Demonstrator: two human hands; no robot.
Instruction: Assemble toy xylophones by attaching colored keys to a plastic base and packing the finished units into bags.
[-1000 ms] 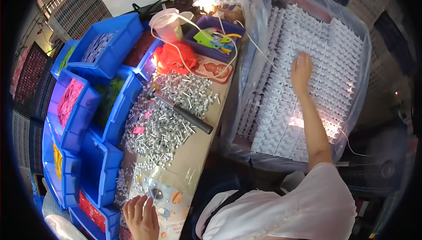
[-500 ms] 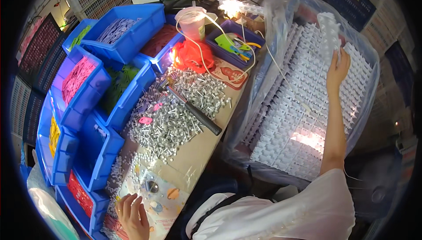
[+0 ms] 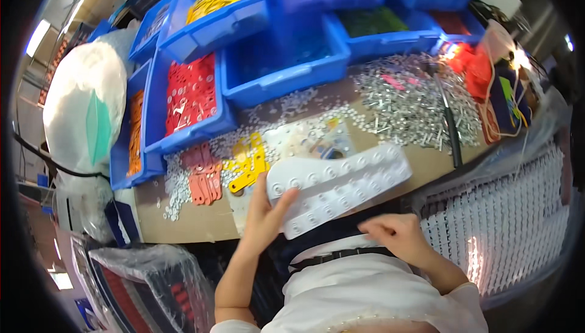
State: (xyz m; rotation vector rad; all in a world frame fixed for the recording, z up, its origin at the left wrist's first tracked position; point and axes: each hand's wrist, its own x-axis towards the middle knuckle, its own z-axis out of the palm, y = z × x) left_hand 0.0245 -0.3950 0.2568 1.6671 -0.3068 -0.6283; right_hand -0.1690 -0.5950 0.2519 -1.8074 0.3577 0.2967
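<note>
A white molded plastic strip (image 3: 341, 188) with two rows of round sockets is held tilted over the front edge of the workbench. My left hand (image 3: 268, 211) grips its left end, thumb on top and fingers underneath. My right hand (image 3: 399, 237) is just off the strip's lower right side, fingers curled in, with nothing visible in them. Beyond the strip lie a printed sheet (image 3: 286, 141) and scattered small white pieces. Yellow flat tags (image 3: 251, 165) and salmon-pink flat tags (image 3: 205, 177) lie left of the strip, near my left hand.
Blue bins (image 3: 286, 80) of coloured tags line the back of the bench. A heap of metal rivets (image 3: 408, 104) and a black-handled hammer (image 3: 452, 132) lie to the right. Plastic-lined stacks of white strips (image 3: 506, 211) stand at the right. A white bag (image 3: 79, 107) stands far left.
My view has swung left, from the crate of strips to the bench. A white strip has come from the crate over the bench edge and is now in my left hand; my right hand is apart from it.
</note>
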